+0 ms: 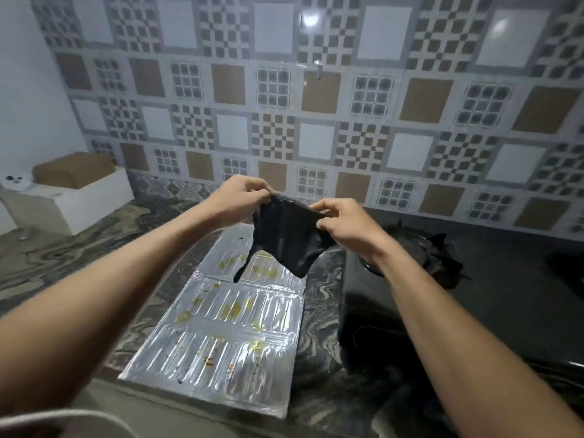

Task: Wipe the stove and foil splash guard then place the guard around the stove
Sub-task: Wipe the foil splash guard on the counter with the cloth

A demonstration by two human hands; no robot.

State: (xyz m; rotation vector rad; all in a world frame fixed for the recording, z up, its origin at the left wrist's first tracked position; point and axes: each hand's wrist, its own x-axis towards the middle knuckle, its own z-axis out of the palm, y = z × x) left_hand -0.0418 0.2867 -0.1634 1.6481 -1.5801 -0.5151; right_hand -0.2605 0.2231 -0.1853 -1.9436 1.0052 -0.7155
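A black cloth (286,237) hangs in the air above the counter, stretched between my two hands. My left hand (241,197) pinches its upper left corner and my right hand (346,224) pinches its upper right edge. Below it the silver foil splash guard (221,330) lies flat and unfolded on the marbled counter, spotted with yellow grease stains. The black glass stove (493,305) sits to the right, its burner grate partly hidden behind my right wrist.
A patterned tiled wall (316,105) runs behind the counter. At the far left stands a white raised ledge (82,200) with a cardboard box (72,170) on it. A pale cord (63,417) crosses the lower left corner.
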